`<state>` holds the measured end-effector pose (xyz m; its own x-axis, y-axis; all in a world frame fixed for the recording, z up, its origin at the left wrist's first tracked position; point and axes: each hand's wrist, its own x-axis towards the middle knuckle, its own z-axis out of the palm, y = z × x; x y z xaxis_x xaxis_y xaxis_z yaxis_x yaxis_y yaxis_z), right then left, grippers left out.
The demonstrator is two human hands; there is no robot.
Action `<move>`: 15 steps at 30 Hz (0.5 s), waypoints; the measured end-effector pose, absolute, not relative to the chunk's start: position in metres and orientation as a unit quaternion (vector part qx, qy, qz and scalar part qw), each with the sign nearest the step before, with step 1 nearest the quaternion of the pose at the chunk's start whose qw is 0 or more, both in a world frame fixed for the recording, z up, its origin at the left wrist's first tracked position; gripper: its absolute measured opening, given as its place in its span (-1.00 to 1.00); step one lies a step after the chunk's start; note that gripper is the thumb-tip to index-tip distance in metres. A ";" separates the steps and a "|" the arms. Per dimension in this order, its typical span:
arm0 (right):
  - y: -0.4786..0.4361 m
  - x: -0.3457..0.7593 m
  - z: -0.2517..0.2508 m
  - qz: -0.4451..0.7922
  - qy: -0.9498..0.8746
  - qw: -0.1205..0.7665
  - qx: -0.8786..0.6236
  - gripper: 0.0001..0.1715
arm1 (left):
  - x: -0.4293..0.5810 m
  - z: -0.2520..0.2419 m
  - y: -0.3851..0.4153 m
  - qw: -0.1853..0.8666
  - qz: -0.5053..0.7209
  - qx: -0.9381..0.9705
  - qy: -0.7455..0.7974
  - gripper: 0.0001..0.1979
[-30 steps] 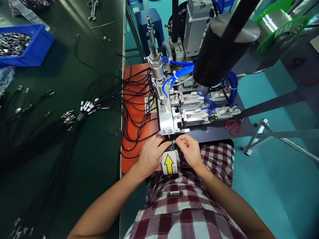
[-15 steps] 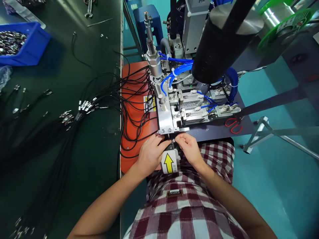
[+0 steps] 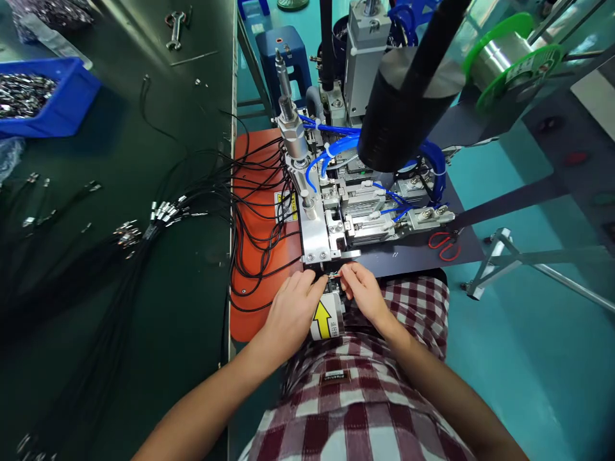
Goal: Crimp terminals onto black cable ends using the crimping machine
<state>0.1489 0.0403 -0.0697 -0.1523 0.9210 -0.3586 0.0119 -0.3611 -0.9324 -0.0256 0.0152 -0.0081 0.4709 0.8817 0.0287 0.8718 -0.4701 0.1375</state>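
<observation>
My left hand (image 3: 294,308) is closed at the front end of a metal bench machine (image 3: 317,237), thumb and index finger pinched together. A black cable (image 3: 259,308) runs in under this hand. Close by on the right, my right hand (image 3: 362,289) pinches at the same spot. Thin reddish wires (image 3: 333,276) show between the two sets of fingertips; their ends are hidden by the fingers. Just below lies a white plate with a yellow arrow (image 3: 323,320), partly covered by my left hand.
Black cables trail over an orange board (image 3: 250,256) onto the dark table (image 3: 192,358). A blue bin (image 3: 72,102) of small metal parts, a wrench (image 3: 176,32) and bundled cable connectors (image 3: 166,210) lie left. Right are red-handled scissors (image 3: 444,245), a black cylinder (image 3: 403,115) and a solder wire spool (image 3: 509,57).
Both hands have drawn slightly back from the machine toward my body. The reddish wires now show between the fingertips. The whole view has shifted a little with my head.
</observation>
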 end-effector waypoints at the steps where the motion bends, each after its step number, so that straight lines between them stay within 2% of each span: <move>1: 0.039 0.147 -0.069 0.605 -0.462 0.358 -0.541 -0.62 | -0.025 -0.008 0.014 0.071 0.041 0.855 0.512 -0.64; 8: 0.036 0.131 -0.069 0.579 -0.467 0.424 -0.517 -0.67 | -0.024 -0.014 0.014 0.110 0.074 0.839 0.527 -0.66; 15: 0.035 0.133 -0.075 0.630 -0.438 0.405 -0.498 -0.63 | -0.025 -0.013 0.016 0.120 0.100 0.832 0.533 -0.68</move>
